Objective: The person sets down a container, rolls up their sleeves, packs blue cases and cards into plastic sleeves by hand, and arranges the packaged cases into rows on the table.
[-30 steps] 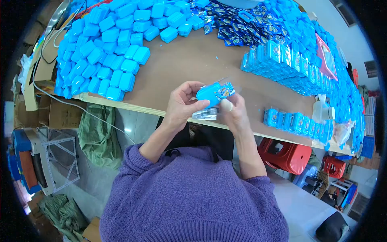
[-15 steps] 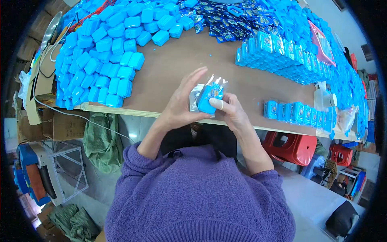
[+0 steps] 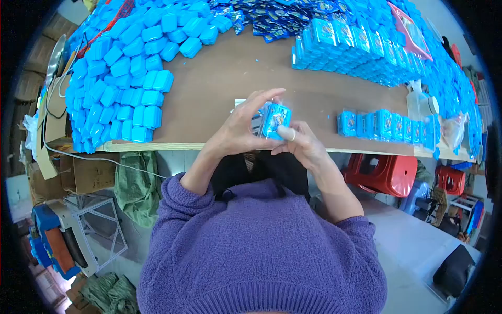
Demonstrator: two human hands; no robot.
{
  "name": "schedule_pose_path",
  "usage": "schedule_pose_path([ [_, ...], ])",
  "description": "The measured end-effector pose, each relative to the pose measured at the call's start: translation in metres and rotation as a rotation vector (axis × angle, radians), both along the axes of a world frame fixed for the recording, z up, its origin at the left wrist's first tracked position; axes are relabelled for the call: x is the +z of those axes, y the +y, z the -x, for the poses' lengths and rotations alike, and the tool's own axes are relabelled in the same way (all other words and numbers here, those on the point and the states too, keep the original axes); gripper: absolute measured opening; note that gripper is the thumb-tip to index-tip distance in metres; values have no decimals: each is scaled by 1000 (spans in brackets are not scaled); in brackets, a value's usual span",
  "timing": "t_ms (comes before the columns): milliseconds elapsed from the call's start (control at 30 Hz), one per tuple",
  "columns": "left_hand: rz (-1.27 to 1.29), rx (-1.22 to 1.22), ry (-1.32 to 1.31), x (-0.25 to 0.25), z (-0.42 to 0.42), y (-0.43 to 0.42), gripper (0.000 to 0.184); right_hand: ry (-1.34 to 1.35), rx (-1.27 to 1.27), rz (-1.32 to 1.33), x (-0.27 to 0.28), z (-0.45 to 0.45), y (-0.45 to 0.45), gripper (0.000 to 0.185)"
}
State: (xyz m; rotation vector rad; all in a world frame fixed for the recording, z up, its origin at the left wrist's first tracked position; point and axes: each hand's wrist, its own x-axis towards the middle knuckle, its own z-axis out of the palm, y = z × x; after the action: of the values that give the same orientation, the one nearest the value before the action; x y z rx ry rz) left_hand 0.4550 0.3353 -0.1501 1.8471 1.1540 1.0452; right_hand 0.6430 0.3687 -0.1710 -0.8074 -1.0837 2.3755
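Over the front part of the brown tabletop I hold a small blue plastic box (image 3: pixel 275 121) with a printed picture on its face and shiny clear wrap around it. My left hand (image 3: pixel 238 125) grips it from the left, thumb below and fingers over the top. At the lower right corner my right hand (image 3: pixel 303 145) presses it, its thumb wearing a pale cover. A silvery piece beside the box shows partly behind my left fingers; what it is I cannot tell. A row of wrapped printed blue boxes (image 3: pixel 384 124) stands to the right of my right hand.
Plain blue boxes (image 3: pixel 125 97) are heaped at the left. Dark blue printed packets (image 3: pixel 272 20) lie at the back, beside stacked wrapped boxes (image 3: pixel 361 52). A clear bottle (image 3: pixel 421 102) and a pink basket (image 3: pixel 410 31) are at the right. A red stool (image 3: pixel 381 172) stands below the table edge.
The box has turned more upright, its printed face showing more fully, and its wrap now lies closer around it. My right hand has slid lower on the box. The whole view has shifted slightly.
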Motion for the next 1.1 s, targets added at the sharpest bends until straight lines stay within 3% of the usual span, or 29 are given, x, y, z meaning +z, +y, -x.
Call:
schedule_pose_path([
  [400,-23,25,-202,-12,-53,16,81,76,-176,38,-8,-47,9,41],
  [633,-72,-124,106,5,-79,35,80,43,-249,6,-15,-77,10,41],
  [700,-85,-126,88,4,-91,43,80,31,-271,2,-16,-91,8,41],
  [833,-133,-67,43,-6,-116,61,80,2,-231,-75,-32,-120,-12,43],
  [1100,-187,51,-45,-40,-177,86,83,-60,-117,29,-59,-134,-49,44],
])
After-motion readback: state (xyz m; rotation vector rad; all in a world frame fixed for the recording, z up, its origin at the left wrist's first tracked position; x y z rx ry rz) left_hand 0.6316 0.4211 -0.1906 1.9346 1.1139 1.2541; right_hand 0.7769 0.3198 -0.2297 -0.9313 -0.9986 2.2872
